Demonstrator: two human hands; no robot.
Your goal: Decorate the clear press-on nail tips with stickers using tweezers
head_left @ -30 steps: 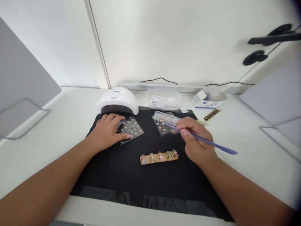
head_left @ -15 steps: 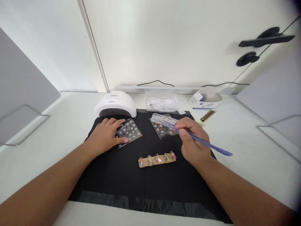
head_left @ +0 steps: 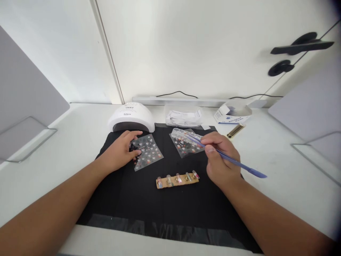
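My left hand rests at the left edge of a clear sticker sheet printed with small white and orange figures; thumb and forefinger are spread apart. Between the fingers of my right hand is a pair of blue tweezers, held like a pen. Their tips reach over a second patterned sheet, which has a clear piece lying across its top. Nearer me, a tan strip bears several decorated nail tips in a row.
A black mat covers the middle of the white table. Behind it stand a white nail lamp, a clear container of packets and an open box. A gold tube lies at the right.
The left sticker sheet has shifted slightly right and towards me, with less of it under my left hand. My right hand and the tweezers have moved a little to the right.
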